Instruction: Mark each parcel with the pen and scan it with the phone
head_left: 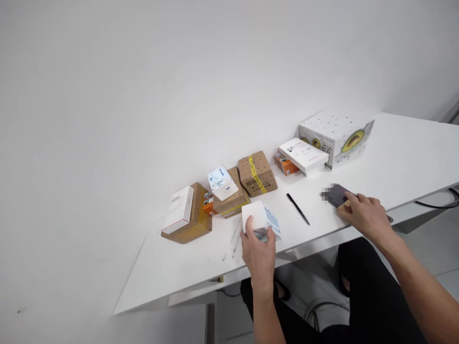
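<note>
Near the front edge of the white table, my left hand is closed on a white and light-blue soft pack that looks like tissues, thumb and fingers spread across it. Off to the right, my right hand has its fingers closed on the near end of a dark smartphone, which lies at the table surface. Between the two hands lies a black pen. Just behind the left hand's pack, a similar pack rests on a brown cardboard box.
At the left, a white box leans on a brown carton. Another taped carton stands by the wall. Further right, a flat white box lies over an orange box, beside a large avocado-print box.
</note>
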`<state>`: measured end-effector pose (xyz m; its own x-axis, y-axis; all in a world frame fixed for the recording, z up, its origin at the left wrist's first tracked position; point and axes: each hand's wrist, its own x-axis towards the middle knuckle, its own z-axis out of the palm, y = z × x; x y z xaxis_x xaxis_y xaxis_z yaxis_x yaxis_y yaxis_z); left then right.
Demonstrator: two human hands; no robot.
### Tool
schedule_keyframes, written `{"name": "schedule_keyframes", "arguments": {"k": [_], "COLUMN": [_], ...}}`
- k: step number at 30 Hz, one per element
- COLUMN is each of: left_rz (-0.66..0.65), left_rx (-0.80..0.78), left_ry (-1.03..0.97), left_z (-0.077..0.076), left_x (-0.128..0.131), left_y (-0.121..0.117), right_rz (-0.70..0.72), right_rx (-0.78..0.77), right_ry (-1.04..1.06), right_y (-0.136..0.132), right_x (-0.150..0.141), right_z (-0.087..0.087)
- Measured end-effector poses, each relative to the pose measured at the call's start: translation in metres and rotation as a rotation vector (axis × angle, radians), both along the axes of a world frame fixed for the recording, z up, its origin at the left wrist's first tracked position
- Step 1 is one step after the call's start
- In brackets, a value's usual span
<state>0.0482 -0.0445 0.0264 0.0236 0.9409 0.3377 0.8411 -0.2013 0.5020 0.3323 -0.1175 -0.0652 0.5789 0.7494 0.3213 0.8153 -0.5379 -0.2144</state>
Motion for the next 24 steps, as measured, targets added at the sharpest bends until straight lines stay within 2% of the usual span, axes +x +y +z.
{"name": "schedule_keyframes", "arguments": {"k": [3, 6, 10, 12, 14, 16, 18, 20, 22, 24], "left_rz": [-0.069, -0.211, -0.434, -0.565, -0.644, -0.703, -0.724, -0.7, -0.638, -0.552], "left_rx": [0.111, 0.283, 0.631, 0.776, 0.858, 0.834, 0.752, 0.674, 0.633, 0.642], "left_ry": [-0.078, -0.135, -0.09, -0.024, 0.019, 0.083, 0.174, 0.247, 0.275, 0.242], "left_z": [-0.002, 0.002, 0.027, 0.042, 0.05, 0.05, 0.043, 0.034, 0.025, 0.017], "left_x": [-0.012, -0.016, -0.007, 0.003, 0.017, 0.031, 0.042, 0.05, 0.052, 0.05], "left_y": [0.008, 0.013, 0.026, 0.047, 0.079, 0.118, 0.153, 0.176, 0.184, 0.175], "right_rz": [0.026, 0.035, 0.122, 0.139, 0.162, 0.19, 0.206, 0.216, 0.173, 0.046], "right_rx": [-0.013, 0.049, 0.196, 0.261, 0.316, 0.355, 0.381, 0.418, 0.484, 0.585], "right_ry": [0.03, 0.0, -0.024, 0.004, 0.058, 0.138, 0.248, 0.394, 0.657, 1.042], "right_y": [0.002, 0.005, 0.008, 0.011, 0.015, 0.022, 0.029, 0.038, 0.05, 0.066], "right_x": [0.005, 0.004, -0.003, -0.007, -0.011, -0.016, -0.02, -0.022, -0.023, -0.02], "right_z": [-0.005, -0.011, -0.012, -0.006, 0.004, 0.014, 0.024, 0.034, 0.044, 0.055]}}
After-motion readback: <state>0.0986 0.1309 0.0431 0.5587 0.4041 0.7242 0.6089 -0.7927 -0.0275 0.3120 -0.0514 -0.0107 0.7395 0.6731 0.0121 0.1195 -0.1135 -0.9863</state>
